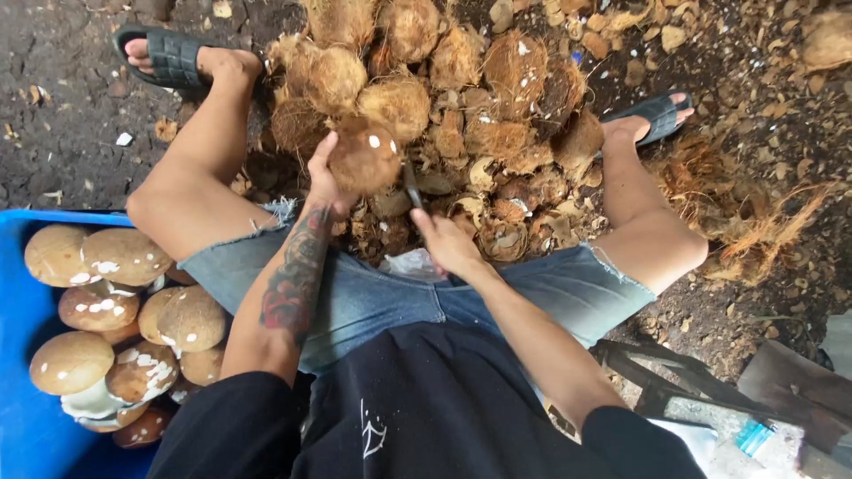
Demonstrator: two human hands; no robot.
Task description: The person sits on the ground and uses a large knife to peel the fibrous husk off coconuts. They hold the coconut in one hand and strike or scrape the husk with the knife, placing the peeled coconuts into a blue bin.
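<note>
My left hand point(325, 181) grips a brown, partly peeled coconut point(366, 160) with white spots, held up between my knees. In my right hand point(446, 241) is a knife with a dark blade point(413, 188), its edge pointing up towards the coconut's right side. Both hands hover above a heap of shell scraps point(497, 204) on the ground. I sit with legs spread, in denim shorts and black sandals.
Behind the held coconut lies a pile of hairy unpeeled coconuts point(417, 71). A blue tub point(27, 426) at my left holds several smooth peeled coconuts point(124, 257). Husk fibre point(754, 222) is strewn at the right. A dark metal stool frame point(657, 372) is under me.
</note>
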